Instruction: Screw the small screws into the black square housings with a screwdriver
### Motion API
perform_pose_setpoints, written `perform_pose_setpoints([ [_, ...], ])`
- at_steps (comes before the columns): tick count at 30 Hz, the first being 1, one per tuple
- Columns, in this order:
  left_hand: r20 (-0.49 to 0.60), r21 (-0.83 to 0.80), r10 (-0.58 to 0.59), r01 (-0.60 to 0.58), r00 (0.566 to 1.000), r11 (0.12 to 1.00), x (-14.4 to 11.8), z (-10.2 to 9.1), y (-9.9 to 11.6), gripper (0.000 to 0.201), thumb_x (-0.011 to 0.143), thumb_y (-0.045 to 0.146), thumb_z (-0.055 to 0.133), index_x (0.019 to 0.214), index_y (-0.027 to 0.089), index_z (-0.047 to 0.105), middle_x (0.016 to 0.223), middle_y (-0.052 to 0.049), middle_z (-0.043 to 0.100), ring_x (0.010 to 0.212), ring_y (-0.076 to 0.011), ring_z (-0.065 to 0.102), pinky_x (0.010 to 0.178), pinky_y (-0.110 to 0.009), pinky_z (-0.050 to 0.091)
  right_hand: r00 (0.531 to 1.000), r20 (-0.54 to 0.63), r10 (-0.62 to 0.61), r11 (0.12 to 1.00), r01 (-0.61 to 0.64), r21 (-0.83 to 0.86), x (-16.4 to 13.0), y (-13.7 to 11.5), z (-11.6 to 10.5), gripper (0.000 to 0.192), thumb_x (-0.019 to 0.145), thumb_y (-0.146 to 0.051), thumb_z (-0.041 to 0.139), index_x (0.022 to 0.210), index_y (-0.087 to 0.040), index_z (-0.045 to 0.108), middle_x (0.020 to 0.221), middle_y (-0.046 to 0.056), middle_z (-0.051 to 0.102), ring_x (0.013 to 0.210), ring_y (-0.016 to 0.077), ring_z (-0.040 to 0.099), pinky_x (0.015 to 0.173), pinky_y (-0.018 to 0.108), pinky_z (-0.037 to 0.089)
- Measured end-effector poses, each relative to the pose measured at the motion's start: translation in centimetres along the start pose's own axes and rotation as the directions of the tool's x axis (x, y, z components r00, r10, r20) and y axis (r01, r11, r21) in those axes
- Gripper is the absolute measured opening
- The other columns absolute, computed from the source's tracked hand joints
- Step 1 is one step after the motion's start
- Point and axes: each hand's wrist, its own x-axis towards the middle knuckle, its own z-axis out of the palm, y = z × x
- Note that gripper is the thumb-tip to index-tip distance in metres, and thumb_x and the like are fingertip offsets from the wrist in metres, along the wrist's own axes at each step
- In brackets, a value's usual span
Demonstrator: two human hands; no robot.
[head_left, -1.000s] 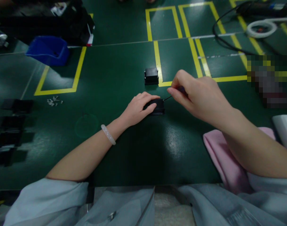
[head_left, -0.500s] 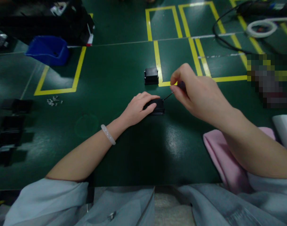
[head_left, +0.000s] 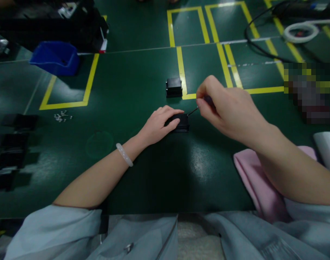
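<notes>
My left hand (head_left: 162, 124) grips a small black box-shaped part (head_left: 183, 122) on the green table, its thumb on the near side and fingers over the far side, covering the part's left end. In my right hand (head_left: 221, 106) is a screwdriver (head_left: 192, 111), its dark handle mostly hidden in closed fingers. The thin shaft slants down to the left and its tip meets the right end of the black part. A similar black part (head_left: 174, 87) stands a little beyond my hands, touched by neither.
Small screws (head_left: 62, 116) lie loose at left, near a blue bin (head_left: 56, 57). More black parts (head_left: 14, 144) line the left edge. A pink cloth (head_left: 258, 180) lies under my right forearm. A black cable (head_left: 258, 48) and white coil (head_left: 300, 33) are far right.
My right hand has shifted very slightly at the screwdriver handle. My left hand and the black part stay in place.
</notes>
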Motion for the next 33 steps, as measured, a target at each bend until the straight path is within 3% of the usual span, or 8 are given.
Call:
perform_pose_setpoints([
  [3, -0.001, 0.002, 0.002, -0.002, 1.0, 1.0, 0.03, 0.01, -0.04, 0.04, 0.098, 0.037, 0.038, 0.129, 0.02, 0.056, 0.114, -0.007, 0.06, 0.106, -0.0208, 0.054, 0.093, -0.034, 0.04, 1.0, 0.027, 0.01, 0.999, -0.009, -0.038, 0.05, 0.0, -0.11, 0.039, 0.097, -0.042, 0.027, 0.109, -0.016, 0.055, 0.073, 0.004, 0.062, 0.061, 0.0182, 0.058, 0.052, 0.029, 0.028],
  [8, -0.006, 0.002, 0.009, -0.009, 1.0, 1.0, 0.1, 0.07, -0.19, 0.04, 0.098, 0.037, 0.039, 0.129, 0.019, 0.056, 0.114, -0.007, 0.06, 0.105, -0.0204, 0.054, 0.092, -0.034, 0.04, 1.0, -0.018, 0.02, 1.0, -0.02, 0.018, 0.01, -0.06, 0.08, 0.032, 0.094, -0.03, 0.033, 0.118, -0.015, 0.049, 0.087, 0.006, 0.066, 0.068, 0.0198, 0.062, 0.055, 0.029, 0.032],
  [14, -0.008, 0.007, 0.024, -0.024, 1.0, 1.0, 0.07, 0.07, -0.12, 0.039, 0.098, 0.036, 0.039, 0.128, 0.018, 0.057, 0.113, -0.007, 0.061, 0.105, -0.0205, 0.054, 0.093, -0.034, 0.04, 1.0, 0.013, 0.003, 0.999, -0.003, -0.044, -0.05, 0.06, 0.08, 0.038, 0.096, -0.042, 0.029, 0.107, -0.017, 0.056, 0.073, 0.003, 0.062, 0.061, 0.0182, 0.058, 0.052, 0.028, 0.027],
  [20, -0.01, 0.003, 0.016, -0.016, 1.0, 1.0, 0.04, 0.1, -0.22, 0.039, 0.098, 0.037, 0.039, 0.128, 0.019, 0.056, 0.113, -0.006, 0.061, 0.105, -0.02, 0.054, 0.091, -0.033, 0.04, 1.0, 0.005, 0.001, 1.0, -0.002, 0.029, -0.04, 0.05, 0.02, 0.032, 0.094, -0.032, 0.035, 0.117, -0.015, 0.049, 0.085, 0.005, 0.066, 0.067, 0.0182, 0.061, 0.055, 0.028, 0.033],
  [25, -0.011, 0.008, 0.016, -0.016, 1.0, 1.0, 0.03, 0.1, -0.26, 0.039, 0.098, 0.037, 0.039, 0.129, 0.02, 0.056, 0.113, -0.006, 0.06, 0.105, -0.0201, 0.054, 0.092, -0.033, 0.04, 0.999, 0.0, -0.036, 0.999, 0.036, -0.012, -0.04, 0.11, 0.14, 0.034, 0.096, -0.039, 0.032, 0.105, -0.016, 0.055, 0.073, 0.002, 0.061, 0.059, 0.016, 0.057, 0.051, 0.027, 0.028],
  [30, -0.011, 0.005, 0.017, -0.016, 1.0, 1.0, 0.03, 0.15, -0.27, 0.039, 0.098, 0.037, 0.039, 0.128, 0.019, 0.056, 0.113, -0.006, 0.06, 0.106, -0.0204, 0.054, 0.092, -0.034, 0.04, 1.0, -0.016, -0.026, 0.998, 0.026, 0.048, -0.02, 0.12, 0.17, 0.03, 0.093, -0.03, 0.038, 0.116, -0.015, 0.049, 0.084, 0.005, 0.065, 0.067, 0.0189, 0.061, 0.053, 0.028, 0.033],
  [33, -0.014, 0.004, 0.021, -0.021, 1.0, 1.0, 0.03, 0.16, -0.24, 0.039, 0.098, 0.036, 0.039, 0.129, 0.019, 0.056, 0.113, -0.006, 0.06, 0.105, -0.0203, 0.054, 0.092, -0.034, 0.04, 1.0, 0.015, -0.028, 0.999, 0.028, 0.017, -0.01, 0.12, 0.1, 0.032, 0.095, -0.037, 0.034, 0.11, -0.016, 0.052, 0.078, 0.004, 0.063, 0.063, 0.0176, 0.058, 0.052, 0.028, 0.03],
])
